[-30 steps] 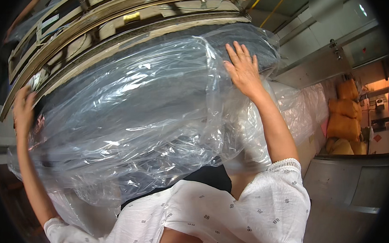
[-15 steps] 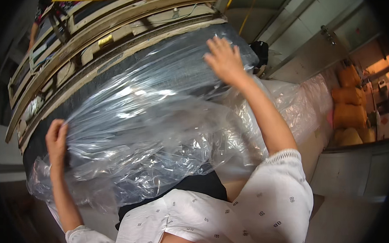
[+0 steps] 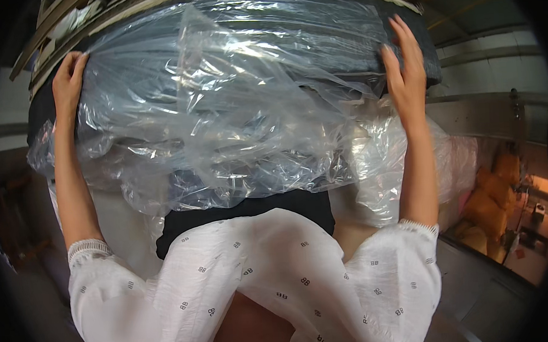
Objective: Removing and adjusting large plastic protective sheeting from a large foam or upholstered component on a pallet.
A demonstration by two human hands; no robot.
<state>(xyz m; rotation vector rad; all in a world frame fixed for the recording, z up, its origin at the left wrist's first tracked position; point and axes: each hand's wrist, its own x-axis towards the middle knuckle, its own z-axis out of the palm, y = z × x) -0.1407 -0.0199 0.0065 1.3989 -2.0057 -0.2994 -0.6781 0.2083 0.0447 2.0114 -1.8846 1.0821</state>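
Observation:
A large sheet of clear plastic film (image 3: 237, 67) spreads over a dark padded-looking surface (image 3: 427, 48). It is taut at the far side and crumpled into folds toward my body. My left hand (image 3: 68, 82) pinches the film's edge at the far left, with thumb and fingers pressed together. On the far right, my right hand (image 3: 406, 71) has thumb and fingers apart, beside the film's right end and over the dark surface. Whether its palm touches the surface is hidden. A loose flap of film stands up near the middle.
Wooden rails (image 3: 46, 31) run along the far edge, most visible at far left. More bunched clear plastic (image 3: 383, 184) hangs to the right, beneath my right forearm. Several orange-brown sacks (image 3: 489, 197) are stacked farther right, near a pale wall.
My view has turned to the right. My right hand has shifted toward the film's right end. My left hand still pinches the left edge, and a film flap now rises in the middle.

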